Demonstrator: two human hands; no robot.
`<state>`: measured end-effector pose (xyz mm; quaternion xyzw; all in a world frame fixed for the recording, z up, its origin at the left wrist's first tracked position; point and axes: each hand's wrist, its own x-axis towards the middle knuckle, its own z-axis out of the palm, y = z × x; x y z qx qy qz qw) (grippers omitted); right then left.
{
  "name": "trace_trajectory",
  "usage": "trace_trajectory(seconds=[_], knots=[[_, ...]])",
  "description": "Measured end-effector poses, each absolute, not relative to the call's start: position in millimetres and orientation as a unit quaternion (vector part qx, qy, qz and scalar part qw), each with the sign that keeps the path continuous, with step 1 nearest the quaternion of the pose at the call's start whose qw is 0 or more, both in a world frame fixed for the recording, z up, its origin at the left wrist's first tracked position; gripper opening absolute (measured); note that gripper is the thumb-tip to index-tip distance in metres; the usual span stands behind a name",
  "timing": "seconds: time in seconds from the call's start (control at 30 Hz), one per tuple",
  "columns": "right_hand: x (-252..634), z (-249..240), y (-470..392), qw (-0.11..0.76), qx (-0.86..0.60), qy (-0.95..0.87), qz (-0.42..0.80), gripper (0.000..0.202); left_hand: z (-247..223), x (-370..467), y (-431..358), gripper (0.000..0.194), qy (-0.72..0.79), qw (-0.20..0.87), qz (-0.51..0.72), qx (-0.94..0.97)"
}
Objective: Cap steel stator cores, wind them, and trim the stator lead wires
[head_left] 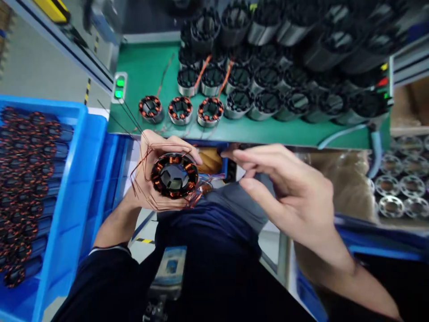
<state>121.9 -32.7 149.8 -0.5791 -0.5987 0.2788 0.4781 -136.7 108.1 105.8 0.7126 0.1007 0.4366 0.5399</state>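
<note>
Remotely, I watched the green bench, lined with rows of metal cores. Nearer, my right hand hovered released, fingers loosely bent; my left hand grasped a copper-wound stator before the bench, thin leads straggling around it.

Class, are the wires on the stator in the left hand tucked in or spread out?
Spread out: the wires loop outside the stator, several reaching past the left hand.
</note>
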Motion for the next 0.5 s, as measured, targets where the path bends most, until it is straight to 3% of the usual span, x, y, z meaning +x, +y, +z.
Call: trace_trajectory(seconds=[0.13, 0.27, 0.37, 0.5], knots=[[117.3, 173.5, -22.6, 0.442, -0.523, -0.645, 0.34, 0.024, 103.1, -125.8, 100.1, 0.1, 0.07, 0.553, 0.416, 0.718], [116.4, 174.0, -24.6, 0.408, -0.516, -0.667, 0.351, 0.013, 108.4, -126.5, 92.2, 0.081, 0.135, 0.578, 0.373, 0.713], [123.3, 168.5, -30.7, 0.375, -0.519, -0.707, 0.302, 0.015, 110.2, -127.4, 87.8, 0.087, 0.162, 0.596, 0.359, 0.699], [144.5, 164.8, -43.2, 0.289, -0.467, -0.786, 0.284, 0.021, 106.4, -131.5, 86.9, 0.085, 0.207, 0.517, 0.417, 0.719]])
